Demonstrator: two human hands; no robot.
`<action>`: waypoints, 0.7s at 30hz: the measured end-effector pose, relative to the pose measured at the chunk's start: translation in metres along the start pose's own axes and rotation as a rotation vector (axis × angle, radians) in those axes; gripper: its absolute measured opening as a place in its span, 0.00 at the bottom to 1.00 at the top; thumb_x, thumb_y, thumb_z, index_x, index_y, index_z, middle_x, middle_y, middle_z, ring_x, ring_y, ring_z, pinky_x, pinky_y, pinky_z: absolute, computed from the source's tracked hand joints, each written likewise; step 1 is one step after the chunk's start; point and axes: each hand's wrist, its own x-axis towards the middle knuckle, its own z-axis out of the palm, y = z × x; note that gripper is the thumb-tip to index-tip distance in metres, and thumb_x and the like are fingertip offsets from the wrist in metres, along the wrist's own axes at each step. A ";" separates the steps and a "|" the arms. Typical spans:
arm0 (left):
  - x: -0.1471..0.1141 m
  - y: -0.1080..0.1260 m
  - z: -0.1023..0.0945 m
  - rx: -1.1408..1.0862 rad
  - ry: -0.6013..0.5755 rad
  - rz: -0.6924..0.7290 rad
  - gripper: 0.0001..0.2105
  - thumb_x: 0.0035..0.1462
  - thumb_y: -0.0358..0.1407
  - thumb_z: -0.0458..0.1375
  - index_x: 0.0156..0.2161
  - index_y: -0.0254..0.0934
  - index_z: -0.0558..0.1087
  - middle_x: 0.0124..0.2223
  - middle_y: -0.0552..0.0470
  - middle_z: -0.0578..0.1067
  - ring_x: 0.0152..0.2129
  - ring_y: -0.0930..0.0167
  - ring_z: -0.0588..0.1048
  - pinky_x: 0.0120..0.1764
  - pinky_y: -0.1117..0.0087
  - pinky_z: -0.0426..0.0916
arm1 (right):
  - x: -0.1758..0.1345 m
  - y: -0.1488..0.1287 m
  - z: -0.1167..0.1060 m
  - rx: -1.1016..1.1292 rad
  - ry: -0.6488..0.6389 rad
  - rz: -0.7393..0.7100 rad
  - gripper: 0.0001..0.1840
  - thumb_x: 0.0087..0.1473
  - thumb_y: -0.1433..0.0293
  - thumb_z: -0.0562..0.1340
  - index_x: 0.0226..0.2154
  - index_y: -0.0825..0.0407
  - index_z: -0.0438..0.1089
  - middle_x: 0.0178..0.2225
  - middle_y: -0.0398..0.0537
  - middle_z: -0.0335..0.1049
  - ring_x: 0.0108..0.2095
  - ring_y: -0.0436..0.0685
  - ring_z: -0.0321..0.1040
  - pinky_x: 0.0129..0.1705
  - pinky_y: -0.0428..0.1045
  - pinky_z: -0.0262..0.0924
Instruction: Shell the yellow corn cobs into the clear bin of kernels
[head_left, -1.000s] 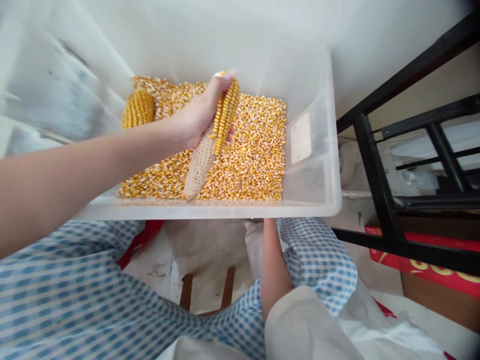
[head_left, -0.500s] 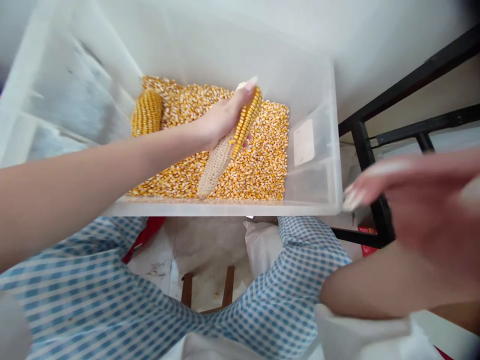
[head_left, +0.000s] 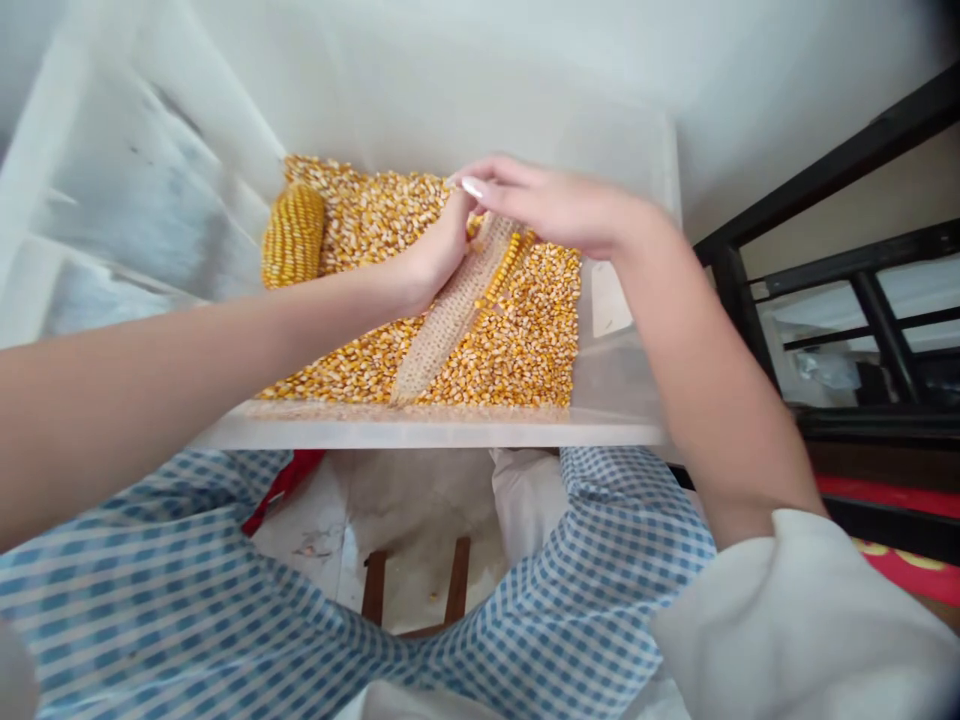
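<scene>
A mostly stripped corn cob (head_left: 444, 330) slants across the head view, its bare pale end low at the left and a few rows of yellow kernels along its right side. My left hand (head_left: 435, 255) is closed around its upper half. Over the top end of the cob lies my right hand (head_left: 555, 205), its fingers bent round it and meeting the left fingertips. The hands hide that end. Beneath is a bed of loose corn kernels (head_left: 525, 345) in a clear plastic bin (head_left: 420, 433). A second ear of corn (head_left: 293, 238), full of kernels, rests at the left of the bed.
The bin's front rim sits above my knees in blue checked trousers (head_left: 600, 560). A white label (head_left: 610, 300) is on the right wall. To the right stands a black metal frame (head_left: 885, 320). Wooden stool legs (head_left: 457, 580) show below on the floor.
My right hand has swung in from outside the bin's right side onto the upper end of the cob. My left hand keeps its hold, with the cob nearly in the same place.
</scene>
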 end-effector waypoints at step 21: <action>0.003 0.032 -0.033 0.320 -0.304 -0.150 0.31 0.53 0.59 0.41 0.45 0.33 0.68 0.37 0.50 0.71 0.35 0.65 0.72 0.37 0.63 0.64 | -0.003 0.029 -0.004 0.294 0.017 0.108 0.14 0.51 0.57 0.58 0.37 0.49 0.66 0.38 0.45 0.69 0.42 0.56 0.68 0.31 0.43 0.69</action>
